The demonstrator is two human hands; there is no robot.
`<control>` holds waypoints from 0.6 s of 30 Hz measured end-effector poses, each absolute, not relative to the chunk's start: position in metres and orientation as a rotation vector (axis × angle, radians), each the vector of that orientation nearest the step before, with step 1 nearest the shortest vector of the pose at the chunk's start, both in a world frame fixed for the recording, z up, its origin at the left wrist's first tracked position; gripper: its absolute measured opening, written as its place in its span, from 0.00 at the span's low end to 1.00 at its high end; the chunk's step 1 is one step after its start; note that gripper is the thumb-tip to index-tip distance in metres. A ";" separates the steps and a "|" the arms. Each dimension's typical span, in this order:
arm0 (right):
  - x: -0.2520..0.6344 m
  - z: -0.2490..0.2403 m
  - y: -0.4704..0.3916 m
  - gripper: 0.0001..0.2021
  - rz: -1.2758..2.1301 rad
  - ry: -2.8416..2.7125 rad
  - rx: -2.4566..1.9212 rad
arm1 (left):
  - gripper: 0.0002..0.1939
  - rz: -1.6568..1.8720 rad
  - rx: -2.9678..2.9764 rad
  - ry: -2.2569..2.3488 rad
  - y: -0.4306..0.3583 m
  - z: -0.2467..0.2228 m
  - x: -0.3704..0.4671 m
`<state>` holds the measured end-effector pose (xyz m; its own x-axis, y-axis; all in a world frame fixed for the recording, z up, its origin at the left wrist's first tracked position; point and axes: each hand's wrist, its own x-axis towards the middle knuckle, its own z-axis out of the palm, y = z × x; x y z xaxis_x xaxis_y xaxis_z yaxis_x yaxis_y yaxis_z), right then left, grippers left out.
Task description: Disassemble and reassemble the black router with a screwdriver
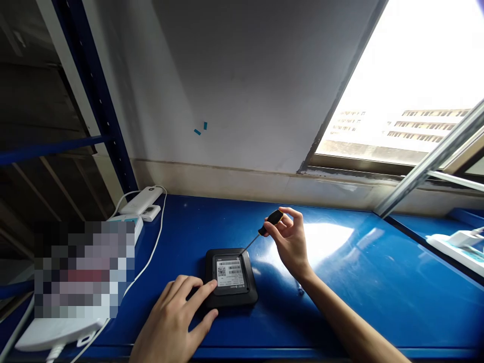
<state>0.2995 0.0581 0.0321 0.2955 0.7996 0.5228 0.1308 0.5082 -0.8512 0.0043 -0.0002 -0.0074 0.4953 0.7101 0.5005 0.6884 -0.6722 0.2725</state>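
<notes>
A black, square device with rounded corners (pixel 231 298) lies flat on the blue tabletop, a white label with barcodes and a QR code (pixel 230 272) facing up. My left hand (pixel 176 315) rests at its left side, fingers spread, the index fingertip on its face and the thumb by its near edge. Pinched by the handle in my right hand (pixel 289 239) is a screwdriver (pixel 273 219) with a black and yellow grip. Its thin shaft slants down to the label's upper right corner; the tip is too small to make out.
On the left are a white power strip (pixel 141 200), a white cable (pixel 159 237) and a blurred-out object (pixel 83 269) on a white base. A small item (pixel 300 290) lies beside my right forearm. Metal posts (pixel 431 161) and a wall bound the blue table (pixel 181 222).
</notes>
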 end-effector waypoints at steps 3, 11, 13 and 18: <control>0.300 0.033 0.057 0.22 0.511 -1.219 -0.971 | 0.19 0.934 2.693 1.262 0.001 -0.008 0.005; 0.302 0.030 0.058 0.22 0.473 -1.242 -0.987 | 0.19 0.952 2.695 1.257 0.001 -0.007 0.006; 0.302 0.029 0.059 0.21 0.482 -1.237 -0.986 | 0.19 0.927 2.689 1.266 0.001 -0.007 0.006; 0.304 0.032 0.060 0.19 0.446 -1.171 -1.023 | 0.19 0.894 2.668 1.284 0.000 -0.010 0.004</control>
<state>0.3042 0.0598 0.0321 0.3720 0.7544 0.5409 0.2039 0.5020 -0.8405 0.0039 0.0001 -0.0099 0.4885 0.7297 0.4784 0.7019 -0.6543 0.2814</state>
